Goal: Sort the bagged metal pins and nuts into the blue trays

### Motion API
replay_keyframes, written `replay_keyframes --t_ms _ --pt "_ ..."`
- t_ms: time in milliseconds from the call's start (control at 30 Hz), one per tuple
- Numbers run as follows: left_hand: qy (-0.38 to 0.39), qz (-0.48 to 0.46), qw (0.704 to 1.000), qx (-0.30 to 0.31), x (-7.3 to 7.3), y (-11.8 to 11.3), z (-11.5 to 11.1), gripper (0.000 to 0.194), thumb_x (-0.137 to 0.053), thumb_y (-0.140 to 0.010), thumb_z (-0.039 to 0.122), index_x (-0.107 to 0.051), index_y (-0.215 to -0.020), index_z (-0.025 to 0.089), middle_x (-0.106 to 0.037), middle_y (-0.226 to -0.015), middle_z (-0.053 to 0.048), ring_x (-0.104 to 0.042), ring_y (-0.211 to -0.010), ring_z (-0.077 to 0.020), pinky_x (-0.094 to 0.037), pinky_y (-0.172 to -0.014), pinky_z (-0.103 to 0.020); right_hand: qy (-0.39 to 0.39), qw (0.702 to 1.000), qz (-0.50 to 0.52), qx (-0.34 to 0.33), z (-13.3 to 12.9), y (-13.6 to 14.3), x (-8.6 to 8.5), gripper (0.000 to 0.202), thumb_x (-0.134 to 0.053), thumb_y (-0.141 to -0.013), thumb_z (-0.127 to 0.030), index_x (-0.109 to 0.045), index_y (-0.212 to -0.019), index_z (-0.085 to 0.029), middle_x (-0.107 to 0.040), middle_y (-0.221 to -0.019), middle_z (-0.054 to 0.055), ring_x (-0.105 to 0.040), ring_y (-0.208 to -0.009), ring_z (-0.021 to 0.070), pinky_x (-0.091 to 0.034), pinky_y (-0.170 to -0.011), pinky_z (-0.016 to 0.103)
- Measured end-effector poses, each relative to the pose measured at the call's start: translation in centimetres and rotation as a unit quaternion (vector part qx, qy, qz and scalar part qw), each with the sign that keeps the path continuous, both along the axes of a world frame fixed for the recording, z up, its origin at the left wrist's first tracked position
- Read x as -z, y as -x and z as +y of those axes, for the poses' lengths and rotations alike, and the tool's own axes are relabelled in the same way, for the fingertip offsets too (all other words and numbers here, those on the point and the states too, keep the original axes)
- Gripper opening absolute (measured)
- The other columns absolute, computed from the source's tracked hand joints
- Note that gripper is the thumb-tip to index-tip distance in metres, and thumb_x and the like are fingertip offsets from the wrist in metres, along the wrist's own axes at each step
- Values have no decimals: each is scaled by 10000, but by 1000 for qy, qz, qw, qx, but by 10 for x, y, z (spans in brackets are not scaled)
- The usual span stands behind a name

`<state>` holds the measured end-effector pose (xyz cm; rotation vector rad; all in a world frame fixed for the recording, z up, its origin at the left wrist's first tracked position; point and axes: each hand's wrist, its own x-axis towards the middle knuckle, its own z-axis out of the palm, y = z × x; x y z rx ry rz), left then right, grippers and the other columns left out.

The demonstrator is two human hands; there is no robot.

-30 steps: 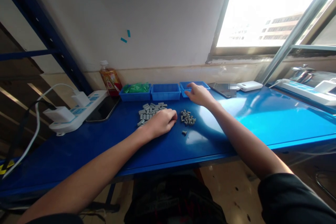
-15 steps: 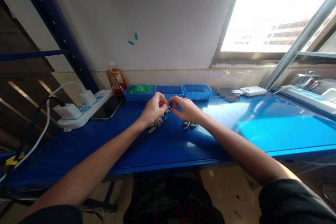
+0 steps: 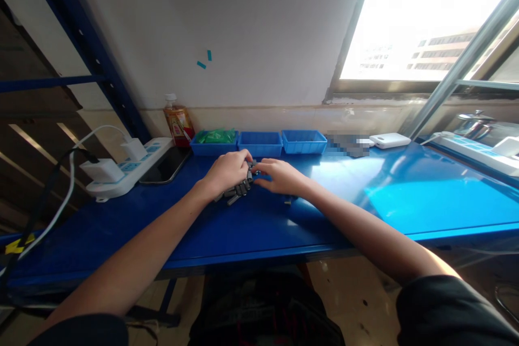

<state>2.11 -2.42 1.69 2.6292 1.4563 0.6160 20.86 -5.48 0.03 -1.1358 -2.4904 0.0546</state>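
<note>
My left hand point(image 3: 230, 168) lies over a heap of small grey metal pieces point(image 3: 242, 188), its fingers curled. At its fingertips is a small grey metal piece point(image 3: 252, 164). My right hand point(image 3: 276, 175) reaches in from the right, thumb and fingers bent toward each other close to the left fingertips. Something small and shiny shows between them, too small to name. Under my right wrist lies a group of small metal screws point(image 3: 288, 202), mostly hidden by the hand.
Along the wall stand three blue bins: one with green plastic bags point(image 3: 214, 136), a middle bin point(image 3: 260, 147) and a right bin point(image 3: 305, 146). A bottle point(image 3: 178, 121), a phone point(image 3: 165, 166) and a power strip point(image 3: 115, 184) are left; a white device point(image 3: 390, 140) lies right.
Both hands have come down from a fingertip-to-fingertip hold above the table to the grey heap. The left hand moved slightly left, and the right wrist now covers most of the screws.
</note>
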Motion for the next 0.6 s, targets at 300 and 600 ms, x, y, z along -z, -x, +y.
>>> replay_keyframes --t_ms 300,600 --pt "-5 6 999 49 9 -7 -2 229 -448 -853 196 -634 -984 221 -714 -921 -58 -671 -849 -232 -484 -721 -289 -12 999 -21 -30 2 1 -4 102 -531 -821 -82 -610 -829 -146 -613 -813 57 -552 -750 165 -390 -696 256" --pt "-20 -54 971 234 1 -33 -54 377 -539 -901 275 -517 -1263 171 -644 -1018 -77 -620 -939 -211 -485 -837 -311 -265 922 164 229 54 -77 -35 155 -492 -868 -218 -633 -914 -172 -613 -928 106 -540 -893 243 -430 -816 359"
